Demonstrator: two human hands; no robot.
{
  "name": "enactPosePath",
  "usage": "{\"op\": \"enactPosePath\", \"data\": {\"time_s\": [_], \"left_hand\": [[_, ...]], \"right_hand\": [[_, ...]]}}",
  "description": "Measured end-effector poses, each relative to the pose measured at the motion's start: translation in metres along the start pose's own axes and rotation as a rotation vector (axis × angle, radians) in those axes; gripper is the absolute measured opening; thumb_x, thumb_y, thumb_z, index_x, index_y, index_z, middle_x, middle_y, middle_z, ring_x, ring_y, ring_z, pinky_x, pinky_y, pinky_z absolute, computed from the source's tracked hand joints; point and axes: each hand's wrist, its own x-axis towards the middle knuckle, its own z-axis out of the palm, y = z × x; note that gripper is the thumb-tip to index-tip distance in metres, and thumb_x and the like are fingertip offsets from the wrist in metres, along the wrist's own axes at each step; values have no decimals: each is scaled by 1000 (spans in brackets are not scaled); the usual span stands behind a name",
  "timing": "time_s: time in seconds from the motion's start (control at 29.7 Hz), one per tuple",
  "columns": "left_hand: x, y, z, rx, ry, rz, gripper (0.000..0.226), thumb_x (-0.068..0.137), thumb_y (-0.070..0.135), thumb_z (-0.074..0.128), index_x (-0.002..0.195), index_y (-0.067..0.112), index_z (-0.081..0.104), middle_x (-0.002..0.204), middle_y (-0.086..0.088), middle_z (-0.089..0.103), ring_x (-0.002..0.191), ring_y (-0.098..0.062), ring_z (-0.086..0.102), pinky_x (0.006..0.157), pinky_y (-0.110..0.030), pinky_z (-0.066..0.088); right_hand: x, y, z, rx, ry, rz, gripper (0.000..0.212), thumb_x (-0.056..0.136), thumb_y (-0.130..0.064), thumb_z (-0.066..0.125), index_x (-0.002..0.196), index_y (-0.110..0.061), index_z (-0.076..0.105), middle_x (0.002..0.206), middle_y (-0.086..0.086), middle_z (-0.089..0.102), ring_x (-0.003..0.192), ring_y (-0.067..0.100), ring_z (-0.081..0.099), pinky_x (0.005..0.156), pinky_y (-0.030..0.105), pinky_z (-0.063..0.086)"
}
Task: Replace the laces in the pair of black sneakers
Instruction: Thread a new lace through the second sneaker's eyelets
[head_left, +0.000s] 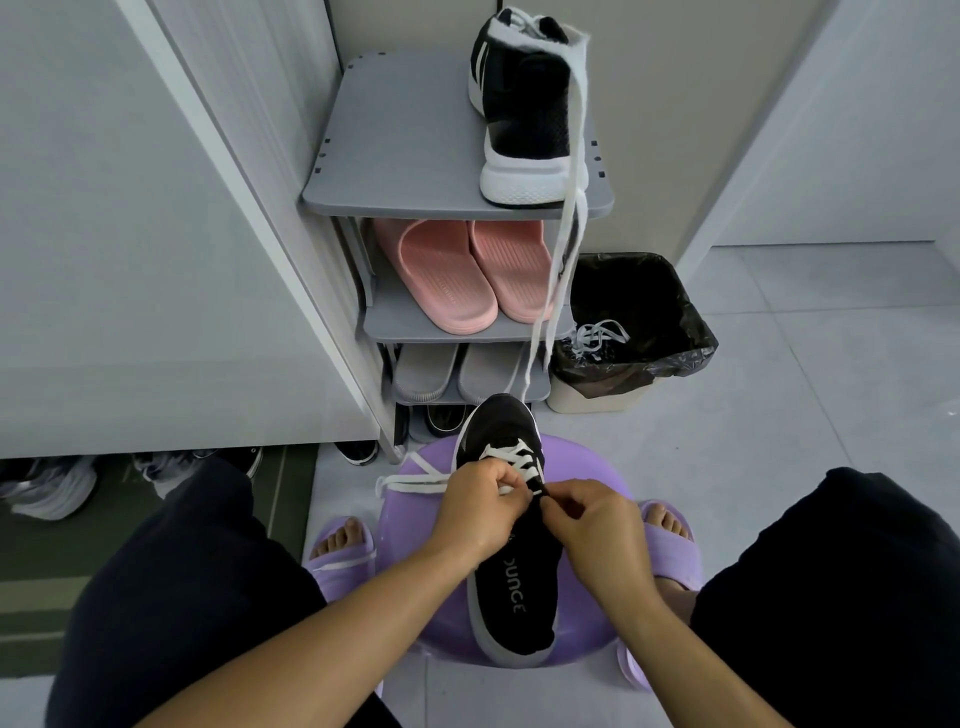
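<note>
— What is held?
— A white lace (511, 462) is pinched in the curled fingers of the left hand (483, 499) and the right hand (587, 519), at the upper eyelets of the sneaker (514, 587) laid on the purple stool (576, 457) beneath them.
— How much is done?
— The lower rows are crossed; the top is judged unfinished. Beyond the hands, the second sneaker (530, 104) is set on the shoe rack (400, 156), with a loose lace (569, 234) only draped over it and dangling near the toe. Old laces (597, 335) lie in the bin (639, 291), further right.

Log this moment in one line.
sneaker on stool | left hand pinches lace | right hand pinches lace | other sneaker on rack
</note>
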Motion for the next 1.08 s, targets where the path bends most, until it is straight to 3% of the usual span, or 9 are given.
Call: {"op": "enactPosePath", "data": {"time_s": [0.1, 0.24, 0.34, 0.51, 0.57, 0.74, 0.84, 0.94, 1.08], "left_hand": [[2, 1, 0, 129, 3, 43, 5, 85, 14, 61, 82, 14, 65, 86, 0, 67, 79, -12, 62, 73, -24, 48], [3, 3, 1, 153, -5, 39, 7, 86, 16, 60, 87, 13, 66, 90, -2, 69, 85, -17, 64, 77, -30, 52], [3, 1, 1, 131, -11, 35, 8, 86, 15, 60, 89, 11, 66, 92, -3, 69, 86, -16, 63, 77, -27, 50], [4, -2, 2, -4, -20, -19, 7, 86, 10, 60, 88, 8, 66, 82, 1, 63, 72, -7, 56, 61, -12, 42], [6, -2, 1, -37, -29, -27, 7, 86, 10, 61, 88, 7, 67, 82, 1, 63, 74, -7, 56, 61, -10, 41], [7, -5, 1, -44, -64, 62, 9, 85, 10, 64, 88, 3, 68, 72, 9, 60, 65, 6, 53, 61, -3, 38], [6, -6, 2, -27, -66, 86, 10, 85, 8, 63, 90, 2, 68, 77, 6, 61, 66, 5, 52, 63, -2, 38], [4, -8, 4, 56, -44, 150, 22, 79, 10, 68, 100, 10, 63, 96, 4, 55, 87, -8, 54, 79, -18, 43], [-3, -17, 4, 379, 104, 180, 68, 72, 22, 70, 132, 24, 39, 125, 3, 40, 121, -15, 32, 97, -29, 25]], "right_hand": [[2, 1, -1, 41, 25, 23, 13, 82, -10, 63, 86, -15, 74, 81, -4, 71, 78, 13, 64, 72, 22, 48], [6, 3, 1, 220, 35, 126, 15, 81, -4, 63, 75, -16, 69, 74, -6, 69, 69, 10, 61, 61, 8, 44], [7, 1, 3, 145, 25, 118, 8, 82, -9, 64, 81, -14, 70, 75, -5, 68, 70, 10, 60, 60, 10, 43], [1, 0, 7, -179, 63, -61, 9, 86, -18, 62, 88, -12, 69, 89, -1, 62, 78, 17, 58, 71, 29, 46], [1, 3, 8, -171, 43, -84, 10, 87, -20, 61, 87, -12, 67, 88, -1, 62, 78, 16, 58, 72, 26, 45], [6, 5, -1, 566, -53, 261, 13, 89, -1, 56, 79, -1, 66, 74, 9, 67, 70, 18, 59, 70, 24, 50], [8, 1, -4, 741, -125, 329, 14, 87, 5, 56, 76, -1, 63, 61, 2, 64, 58, 12, 57, 59, 15, 51], [7, 1, 1, 802, -68, 332, 19, 88, 5, 52, 73, -2, 61, 60, 5, 58, 58, 15, 50, 54, 16, 47], [11, 5, 0, 917, 19, 387, 21, 94, 2, 43, 76, -2, 54, 65, 8, 62, 63, 17, 62, 59, 21, 55]]}}
